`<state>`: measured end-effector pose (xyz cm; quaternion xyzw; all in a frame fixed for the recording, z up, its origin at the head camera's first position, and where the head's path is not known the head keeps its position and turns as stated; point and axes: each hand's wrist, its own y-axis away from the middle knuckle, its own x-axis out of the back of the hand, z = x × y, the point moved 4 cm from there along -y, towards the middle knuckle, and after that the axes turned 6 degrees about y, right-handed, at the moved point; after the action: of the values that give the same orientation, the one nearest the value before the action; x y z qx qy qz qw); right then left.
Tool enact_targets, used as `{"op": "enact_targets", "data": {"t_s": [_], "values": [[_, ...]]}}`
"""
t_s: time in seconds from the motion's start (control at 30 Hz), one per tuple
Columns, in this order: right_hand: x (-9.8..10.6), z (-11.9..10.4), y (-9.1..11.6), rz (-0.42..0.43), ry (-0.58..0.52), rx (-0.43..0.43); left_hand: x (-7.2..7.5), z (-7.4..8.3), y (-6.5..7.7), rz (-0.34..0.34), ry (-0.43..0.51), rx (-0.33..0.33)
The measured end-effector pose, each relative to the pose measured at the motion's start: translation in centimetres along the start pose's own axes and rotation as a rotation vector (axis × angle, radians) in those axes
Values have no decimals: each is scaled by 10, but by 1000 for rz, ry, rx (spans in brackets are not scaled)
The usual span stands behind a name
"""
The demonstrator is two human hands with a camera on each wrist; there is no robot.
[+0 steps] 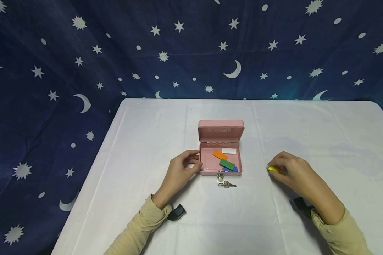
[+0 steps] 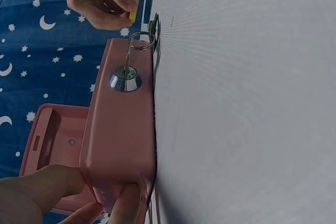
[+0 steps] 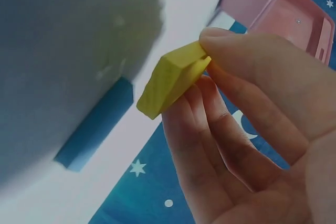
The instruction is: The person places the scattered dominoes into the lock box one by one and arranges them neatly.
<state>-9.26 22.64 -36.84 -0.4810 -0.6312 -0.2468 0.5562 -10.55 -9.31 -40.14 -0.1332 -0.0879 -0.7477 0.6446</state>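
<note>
A small pink metal cash box stands with its lid raised. Inside lie an orange block, a white block, a green block and a blue block. My left hand holds the box by its left side, thumb near the front corner. Right of the box, my right hand pinches a yellow block between thumb and fingers, just over the table. Keys on a ring hang at the front lock.
Another blue block lies on the white-covered table near my right hand; in the head view it is hidden. A dark blue star-and-moon cloth hangs behind the table. Black straps are around both wrists.
</note>
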Motion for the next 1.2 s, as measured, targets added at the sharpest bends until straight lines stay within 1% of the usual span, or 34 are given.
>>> {"op": "enact_targets", "data": {"t_s": [0.17,0.33,0.73,0.93,1.1,1.2], "values": [[2,-6,-8,-40,-21,-26,0,-1,0,-1,0,-2],[4,-14,-16,-54,-42,-30,-1,0,0,-2,4,0],[4,-29,-31,-49,-77,-10,-1,-1,0,-3,3,-3],[1,-36,-36,-29,-85,4,-1,-1,-1,-5,12,3],[-1,-42,-42,-42,-90,13,-1,-1,-1,-6,26,10],[-3,-46,-46,-49,-97,23,0,0,0,-2,16,8]]}}
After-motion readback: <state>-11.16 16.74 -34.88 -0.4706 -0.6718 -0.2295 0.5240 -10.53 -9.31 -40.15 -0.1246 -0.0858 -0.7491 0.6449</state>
